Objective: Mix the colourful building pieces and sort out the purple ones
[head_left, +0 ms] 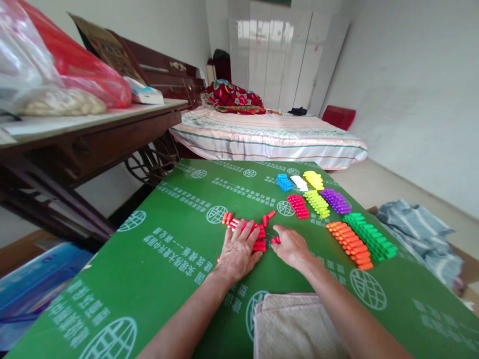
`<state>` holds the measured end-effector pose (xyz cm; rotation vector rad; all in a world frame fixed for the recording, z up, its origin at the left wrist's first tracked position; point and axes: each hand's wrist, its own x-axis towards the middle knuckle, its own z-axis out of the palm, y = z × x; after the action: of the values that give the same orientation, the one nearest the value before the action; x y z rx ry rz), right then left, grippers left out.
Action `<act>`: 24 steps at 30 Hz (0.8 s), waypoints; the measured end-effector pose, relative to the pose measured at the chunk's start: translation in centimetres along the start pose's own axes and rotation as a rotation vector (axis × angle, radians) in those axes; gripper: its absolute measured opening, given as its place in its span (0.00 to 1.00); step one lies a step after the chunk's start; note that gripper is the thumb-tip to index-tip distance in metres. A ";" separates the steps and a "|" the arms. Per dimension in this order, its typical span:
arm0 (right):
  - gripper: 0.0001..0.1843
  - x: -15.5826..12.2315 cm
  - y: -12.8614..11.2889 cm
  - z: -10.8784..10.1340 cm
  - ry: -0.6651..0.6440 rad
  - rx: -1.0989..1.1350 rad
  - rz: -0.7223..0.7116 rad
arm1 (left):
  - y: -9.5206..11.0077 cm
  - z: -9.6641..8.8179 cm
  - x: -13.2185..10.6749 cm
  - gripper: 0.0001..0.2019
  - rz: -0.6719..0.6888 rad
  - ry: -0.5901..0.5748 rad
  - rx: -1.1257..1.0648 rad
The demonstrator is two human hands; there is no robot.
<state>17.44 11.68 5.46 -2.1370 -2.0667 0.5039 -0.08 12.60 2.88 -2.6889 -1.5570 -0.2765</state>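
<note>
My left hand [240,249] lies flat, fingers spread, over a cluster of small red tube-like plastic pieces [259,246]. Part of that cluster is hidden beneath it. To its right, the fingers of my right hand [292,245] are closed on a single red plastic piece [276,240], held low at the board. Two loose red pieces [268,217] rest just beyond the hands. At the cluster's far left end, a few orange-red pieces [226,218] sit close together.
Sorted stacks stand on the green board [168,279] at right: red [298,206], blue [284,182], white [299,183], yellow [313,180], lime [317,204], purple [336,201], orange [350,245], green [370,236]. A folded cloth [299,324] lies at the near edge. Beyond is a bed [269,132].
</note>
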 end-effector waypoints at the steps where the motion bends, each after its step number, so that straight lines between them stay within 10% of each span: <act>1: 0.25 0.8 -0.7 0.0 0.014 0.032 -0.015 | -0.1 0.2 0.3 0.29 0.006 0.004 -0.001; 9: 0.21 1.1 -2.9 -0.9 0.157 0.096 -0.136 | -1.6 0.5 0.2 0.19 -0.066 0.178 0.015; 17: 0.29 -2.1 8.3 -3.9 0.334 -0.243 0.351 | -3.0 1.4 -0.8 0.24 -0.104 0.235 0.053; 24: 0.35 -1.5 14.0 -3.7 0.215 -0.225 0.528 | -2.7 1.7 -0.9 0.26 -0.136 0.178 0.071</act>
<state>31.84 9.93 4.72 -2.7354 -1.4985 0.0773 -2.61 13.41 0.89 -2.4349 -1.6645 -0.4413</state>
